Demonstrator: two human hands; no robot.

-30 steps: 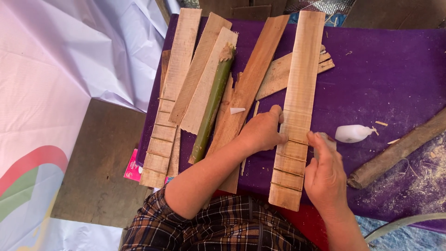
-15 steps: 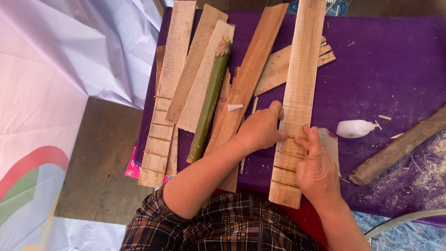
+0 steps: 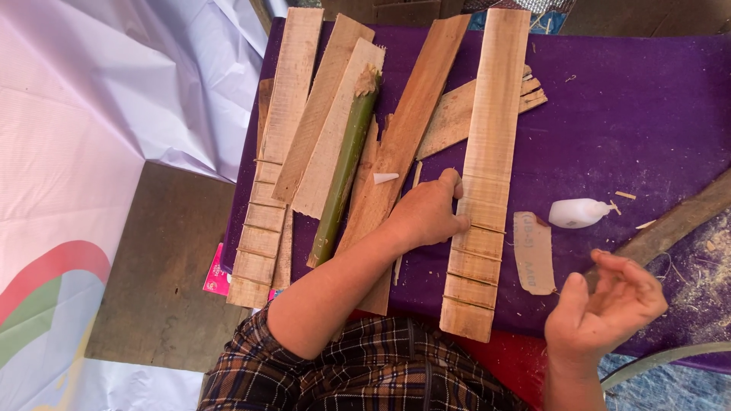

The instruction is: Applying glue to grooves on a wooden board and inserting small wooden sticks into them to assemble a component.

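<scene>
My left hand (image 3: pixel 429 214) presses on the left edge of a long pale wooden slat (image 3: pixel 486 144) that lies lengthwise on the purple cloth (image 3: pixel 632 114); the slat carries several thin cross strips near its lower end. My right hand (image 3: pixel 605 308) hovers off to the right of the slat, palm turned up, fingers loosely curled, holding nothing. A small piece of brown sandpaper (image 3: pixel 534 253) lies between the slat and my right hand. A white glue bottle (image 3: pixel 577 213) rests on its side just beyond it.
More wooden slats (image 3: pixel 278 144) and a green bamboo stick (image 3: pixel 345 171) lie to the left on the cloth. A rough wooden stick (image 3: pixel 674 224) slants at the right edge. White fabric (image 3: pixel 91 152) covers the floor at left.
My right hand has lifted off the slat and moved right and down, opening with palm up. The sandpaper piece it covered is now exposed. My left hand stays on the slat.
</scene>
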